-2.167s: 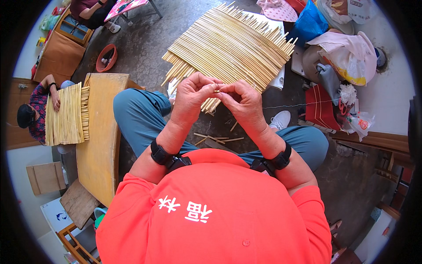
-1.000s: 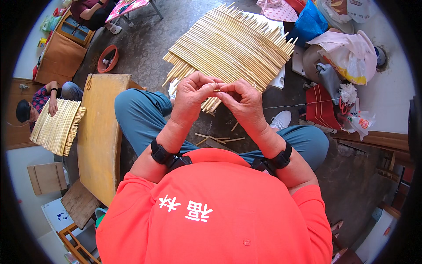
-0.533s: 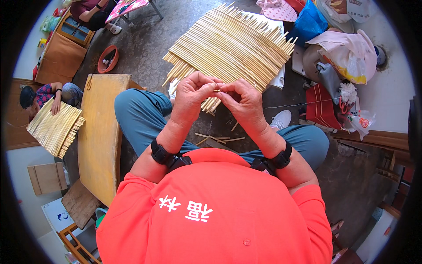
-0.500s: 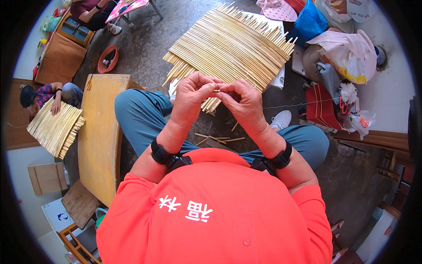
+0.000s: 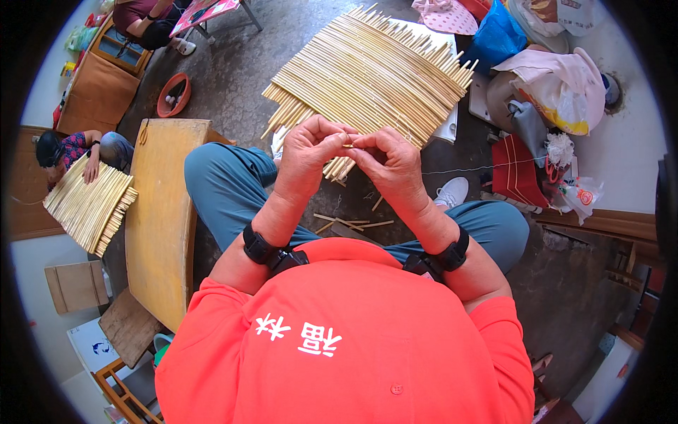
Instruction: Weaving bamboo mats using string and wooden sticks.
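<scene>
My left hand [image 5: 311, 150] and my right hand [image 5: 393, 160] meet fingertip to fingertip, both pinched closed. Between them is something thin and small that I cannot make out. Just beyond lies a mat of straw-coloured sticks [image 5: 367, 71], bound side by side, its near edge partly hidden by my hands. A thin pale string [image 5: 466, 169] runs from behind my right wrist toward a white bundle of string [image 5: 560, 150] at the right. A few loose short sticks [image 5: 353, 222] lie on the floor between my legs.
A yellow wooden bench [image 5: 159, 219] stands at my left. Behind it a person [image 5: 67, 152] rests a hand on another stick bundle [image 5: 88, 201]. Bags, a blue plastic bag [image 5: 497, 35] and a red bag [image 5: 514, 169] crowd the right wall. An orange basin [image 5: 164, 104] sits farther left.
My hands hold almost the same pinch and place. The person at the left has shifted their head slightly.
</scene>
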{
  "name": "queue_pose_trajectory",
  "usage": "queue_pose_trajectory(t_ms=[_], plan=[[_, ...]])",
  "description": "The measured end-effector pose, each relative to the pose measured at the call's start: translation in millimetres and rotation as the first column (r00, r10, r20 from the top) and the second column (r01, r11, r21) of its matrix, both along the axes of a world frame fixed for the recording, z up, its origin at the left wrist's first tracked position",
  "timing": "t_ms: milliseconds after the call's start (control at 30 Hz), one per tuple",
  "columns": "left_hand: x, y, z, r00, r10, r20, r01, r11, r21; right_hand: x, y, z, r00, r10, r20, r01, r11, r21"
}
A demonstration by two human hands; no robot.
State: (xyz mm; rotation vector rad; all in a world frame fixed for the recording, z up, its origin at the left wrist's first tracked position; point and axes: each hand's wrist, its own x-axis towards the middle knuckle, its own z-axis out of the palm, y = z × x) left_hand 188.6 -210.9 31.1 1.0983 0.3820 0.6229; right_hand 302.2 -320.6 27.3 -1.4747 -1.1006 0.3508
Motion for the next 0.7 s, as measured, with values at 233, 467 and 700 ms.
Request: queue_pose_trajectory(t_ms=[233, 467, 700], plan=[[-0.1, 1.1, -0.1, 1.000, -0.011, -0.017, 0.011, 1.000, -0.028, 0.3, 2.3, -3.0, 1.000, -0.021, 0.018, 0.020, 0.999, 0.042], [0.2, 0.1, 0.0, 1.000, 0.003, -0.006, -0.003, 1.000, -0.008, 0.3, 1.2, -1.5, 0.999, -0.027, 0.030, 0.026, 0.999, 0.037], [0.2, 0.2, 1.2, 1.000, 0.001, -0.005, -0.001, 1.000, -0.031, 0.5, 1.3, 0.3, 0.999, -0.024, 0.039, 0.022, 0.999, 0.047]])
